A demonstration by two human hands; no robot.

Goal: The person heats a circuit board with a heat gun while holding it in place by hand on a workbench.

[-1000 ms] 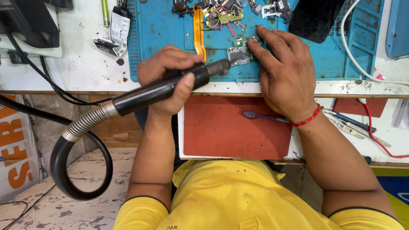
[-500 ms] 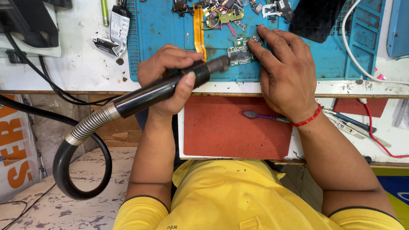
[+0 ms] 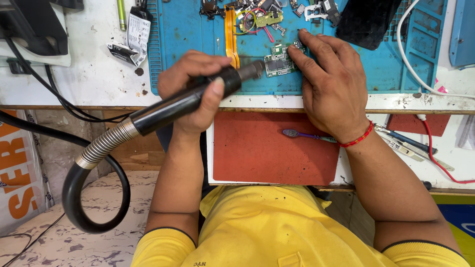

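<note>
The left hand point(image 3: 195, 91) wraps a black hot-air wand point(image 3: 190, 101), its fingers curled tight over the barrel and the thumb laid along the near side. The wand's long axis runs on a slant: its metal nozzle tip points up and to the right, toward the far side of the desk point(image 3: 89, 79), while the tail end drops down and left past the desk's near edge. There it joins a ribbed silver spring sleeve point(image 3: 104, 143), and a thick black hose point(image 3: 74, 207) loops down over the floor.

The nozzle tip sits just beside a small green circuit board point(image 3: 279, 60) lying on the blue work mat point(image 3: 183, 34), near the mat's near edge. Whether the tip touches the board cannot be told. The right hand point(image 3: 329, 86) lies flat, palm down, with its fingers slightly spread and pressing on the right edge of the board. A red thread band point(image 3: 357, 138) circles that wrist.

An orange flex ribbon point(image 3: 229, 32) lies on the mat, running from the far edge toward the near one, just left of the board. A clutter of small parts and coloured wires point(image 3: 257, 17) sits along the mat's far edge. Below the desk's near edge a pulled-out red tray point(image 3: 262, 153) carries a purple toothbrush point(image 3: 304, 134), lying crosswise with its bristle head to the left. A white cable point(image 3: 410, 59) curves over the mat's right side.
</note>
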